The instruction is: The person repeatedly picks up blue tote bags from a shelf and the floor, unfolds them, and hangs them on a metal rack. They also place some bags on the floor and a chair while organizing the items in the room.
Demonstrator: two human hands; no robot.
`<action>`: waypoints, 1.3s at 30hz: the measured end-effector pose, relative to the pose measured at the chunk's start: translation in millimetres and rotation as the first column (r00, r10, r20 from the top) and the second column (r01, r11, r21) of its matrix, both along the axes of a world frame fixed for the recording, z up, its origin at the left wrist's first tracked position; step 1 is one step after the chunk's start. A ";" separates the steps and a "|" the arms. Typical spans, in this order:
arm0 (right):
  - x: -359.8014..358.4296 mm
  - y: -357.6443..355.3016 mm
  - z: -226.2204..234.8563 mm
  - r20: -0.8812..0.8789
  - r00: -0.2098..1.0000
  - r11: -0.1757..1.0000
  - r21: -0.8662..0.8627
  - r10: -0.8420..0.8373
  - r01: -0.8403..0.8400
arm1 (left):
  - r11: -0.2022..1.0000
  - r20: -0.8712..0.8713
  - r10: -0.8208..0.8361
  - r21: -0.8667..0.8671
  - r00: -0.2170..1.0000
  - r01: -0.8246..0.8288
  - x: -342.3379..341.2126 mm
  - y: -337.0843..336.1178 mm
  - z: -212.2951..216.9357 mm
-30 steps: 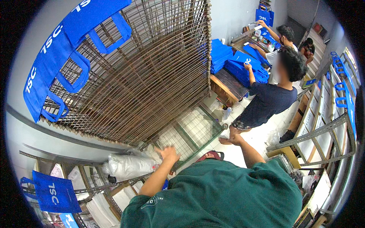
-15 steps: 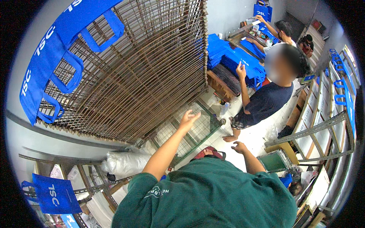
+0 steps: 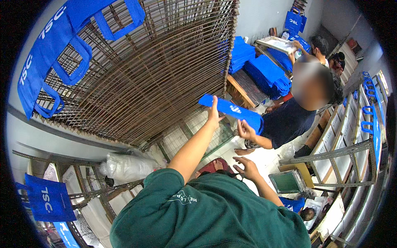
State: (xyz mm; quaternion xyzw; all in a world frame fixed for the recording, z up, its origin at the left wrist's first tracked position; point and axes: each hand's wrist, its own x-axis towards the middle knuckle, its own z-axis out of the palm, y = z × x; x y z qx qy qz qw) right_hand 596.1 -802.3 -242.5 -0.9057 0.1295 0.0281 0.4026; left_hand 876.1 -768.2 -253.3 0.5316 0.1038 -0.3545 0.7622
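Observation:
A flat blue fabric bag (image 3: 235, 109) with a white print is stretched between me and a co-worker in a dark shirt. My left hand (image 3: 213, 114) grips its left end, fingers over the cloth. The co-worker's hand (image 3: 247, 130) is at the lower right side of the same bag. Lower down, in front of my body, my right hand (image 3: 247, 168) is held with fingers apart and nothing in it. Part of the bag's right end is hidden by the co-worker's hand.
A tall drying rack of stacked wire shelves (image 3: 136, 78) fills the left, with blue bags (image 3: 62, 37) hung along it. Beyond the co-worker, blue bags (image 3: 262, 68) lie in piles and another person lifts a framed screen (image 3: 278, 43). Metal shelving (image 3: 343, 151) lines the right.
The co-worker has turned and brought a blue bag toward me. My left hand rose and took hold of it. My right hand shifted left, fingers spreading. The far worker's frame is now raised.

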 end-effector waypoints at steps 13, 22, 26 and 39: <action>71.4 -113.7 80.7 0.450 0.832 0.936 0.281 -0.325 0.213 | 0.998 0.879 -0.058 0.049 0.473 0.032 -3.6 53.8 132.4; 217.6 -75.8 61.2 0.135 0.840 0.144 0.987 -0.525 -0.068 | 0.971 0.971 -0.204 0.184 0.128 0.156 5.0 121.3 312.5; 199.7 -15.1 84.1 0.148 0.923 -0.208 0.950 -0.356 -0.233 | 0.980 0.980 -0.193 0.190 -0.055 -0.061 6.0 129.9 373.5; 274.9 -32.8 255.6 0.635 0.612 0.484 0.767 -0.472 -0.422 | 0.856 0.753 -0.130 -0.244 -0.646 -0.456 72.1 128.7 536.1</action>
